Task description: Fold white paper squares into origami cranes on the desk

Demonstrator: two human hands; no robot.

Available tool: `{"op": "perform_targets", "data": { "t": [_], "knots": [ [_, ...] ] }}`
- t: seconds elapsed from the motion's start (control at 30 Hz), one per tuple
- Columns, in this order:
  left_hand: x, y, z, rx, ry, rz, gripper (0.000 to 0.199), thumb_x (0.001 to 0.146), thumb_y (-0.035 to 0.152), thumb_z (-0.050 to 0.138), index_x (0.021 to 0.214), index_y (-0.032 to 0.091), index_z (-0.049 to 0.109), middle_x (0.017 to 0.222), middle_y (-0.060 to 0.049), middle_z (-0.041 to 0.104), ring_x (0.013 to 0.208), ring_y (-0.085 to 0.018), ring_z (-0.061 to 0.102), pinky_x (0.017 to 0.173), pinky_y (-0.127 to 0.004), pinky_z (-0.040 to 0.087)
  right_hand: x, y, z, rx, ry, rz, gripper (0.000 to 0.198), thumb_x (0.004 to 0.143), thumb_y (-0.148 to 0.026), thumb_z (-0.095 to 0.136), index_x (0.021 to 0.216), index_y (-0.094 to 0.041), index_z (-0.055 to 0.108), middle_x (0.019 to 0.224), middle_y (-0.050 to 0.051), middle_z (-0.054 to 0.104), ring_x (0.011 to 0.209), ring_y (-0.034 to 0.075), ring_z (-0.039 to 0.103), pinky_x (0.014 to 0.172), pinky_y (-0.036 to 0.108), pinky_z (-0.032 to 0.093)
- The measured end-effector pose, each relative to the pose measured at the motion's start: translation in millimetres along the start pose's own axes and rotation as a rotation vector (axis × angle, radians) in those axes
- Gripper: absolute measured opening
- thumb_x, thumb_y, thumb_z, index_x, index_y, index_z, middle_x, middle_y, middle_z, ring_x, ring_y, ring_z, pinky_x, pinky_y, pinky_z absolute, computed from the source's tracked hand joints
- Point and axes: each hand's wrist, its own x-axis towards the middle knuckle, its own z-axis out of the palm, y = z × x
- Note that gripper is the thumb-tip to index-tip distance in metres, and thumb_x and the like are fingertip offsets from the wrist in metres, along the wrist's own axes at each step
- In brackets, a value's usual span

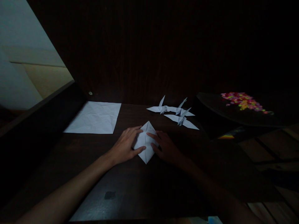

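Note:
A white folded paper (147, 140) lies on the dark wooden surface, diamond-shaped with a crease or seam running down its middle. On its left half rests my left hand (127, 142), thumb and fingers spread with the tips on the paper. My right hand (167, 146) covers the right edge, its fingers apart and the tips laid on the paper close to the middle line. Neither hand is closed around it. Behind the paper, to the right, stand several white origami cranes (181, 120) with pointed wings.
At the back left lies a creased white sheet (95, 118), unfolded. On the right is a dark object (210, 107) with bright pink and yellow flower-like shapes (244, 101). A tall dark panel (130, 56) closes off the back, and a raised side board (39, 109) runs along the left.

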Motion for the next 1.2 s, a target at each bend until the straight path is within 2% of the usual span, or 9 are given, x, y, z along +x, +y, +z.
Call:
{"op": "perform_targets", "data": {
  "t": [0.3, 0.5, 0.7, 0.87, 0.97, 1.13, 1.2],
  "knots": [
    [1.0, 1.6, -1.6, -0.026, 0.001, 0.039, 0.054, 0.081, 0.040, 0.063, 0.129, 0.023, 0.045, 0.132, -0.010, 0.048, 0.120, -0.028, 0.045, 0.101, -0.048, 0.037, 1.0, -1.5, -1.9, 0.000, -0.017, 0.017, 0.049, 0.092, -0.027, 0.043, 0.141, -0.020, 0.038, 0.125, 0.015, 0.053, 0.113, 0.028, 0.051, 0.096, 0.049, 0.042],
    [1.0, -0.7, 0.4, 0.036, 0.058, 0.033, 0.029, 0.086, 0.034, 0.057, 0.110, 0.019, 0.063, 0.115, -0.009, 0.059, 0.106, -0.025, 0.052, 0.093, -0.044, 0.043, 0.9, -2.3, -2.4, -0.004, -0.027, 0.026, 0.048, 0.092, -0.027, 0.043, 0.139, -0.021, 0.040, 0.127, 0.015, 0.052, 0.114, 0.027, 0.050, 0.097, 0.048, 0.042],
    [1.2, -3.3, 0.4, 0.055, 0.040, 0.049, 0.026, 0.088, 0.032, 0.054, 0.106, 0.019, 0.068, 0.111, -0.009, 0.061, 0.102, -0.024, 0.053, 0.092, -0.044, 0.043, 1.1, -1.5, -2.2, 0.012, -0.011, -0.002, 0.045, 0.092, -0.025, 0.044, 0.137, -0.021, 0.042, 0.130, 0.014, 0.051, 0.117, 0.027, 0.048, 0.099, 0.048, 0.040],
    [2.3, -2.4, -1.1, 0.026, 0.013, 0.071, 0.025, 0.089, 0.031, 0.053, 0.106, 0.022, 0.067, 0.109, -0.008, 0.061, 0.100, -0.023, 0.054, 0.088, -0.043, 0.043, 2.2, -1.3, -3.4, 0.057, 0.008, -0.035, 0.034, 0.091, -0.023, 0.046, 0.123, -0.020, 0.055, 0.127, 0.012, 0.054, 0.114, 0.025, 0.050, 0.096, 0.045, 0.041],
    [3.1, -1.8, -2.3, -0.017, 0.038, 0.065, 0.019, 0.090, 0.026, 0.050, 0.100, 0.020, 0.065, 0.101, -0.006, 0.064, 0.096, -0.021, 0.056, 0.088, -0.041, 0.043, 2.2, -1.1, -2.8, 0.049, 0.008, -0.042, 0.032, 0.090, -0.022, 0.046, 0.120, -0.020, 0.058, 0.125, 0.011, 0.056, 0.112, 0.025, 0.050, 0.095, 0.046, 0.041],
    [4.3, -4.3, -5.2, -0.110, 0.131, -0.115, 0.005, 0.088, 0.021, 0.049, 0.092, 0.020, 0.052, 0.088, -0.003, 0.062, 0.084, -0.018, 0.060, 0.078, -0.033, 0.048, 0.8, 0.1, -1.2, 0.041, 0.013, -0.039, 0.030, 0.090, -0.023, 0.048, 0.116, -0.020, 0.062, 0.121, 0.013, 0.059, 0.110, 0.026, 0.051, 0.093, 0.048, 0.041],
    [5.1, -6.3, -5.7, -0.158, 0.147, -0.154, 0.009, 0.086, 0.020, 0.052, 0.095, 0.021, 0.049, 0.088, -0.002, 0.062, 0.084, -0.017, 0.062, 0.076, -0.030, 0.049, 0.6, 0.3, -1.5, 0.045, 0.019, -0.053, 0.030, 0.089, -0.022, 0.049, 0.115, -0.020, 0.062, 0.122, 0.012, 0.058, 0.111, 0.026, 0.050, 0.094, 0.047, 0.041]
  ]
}}
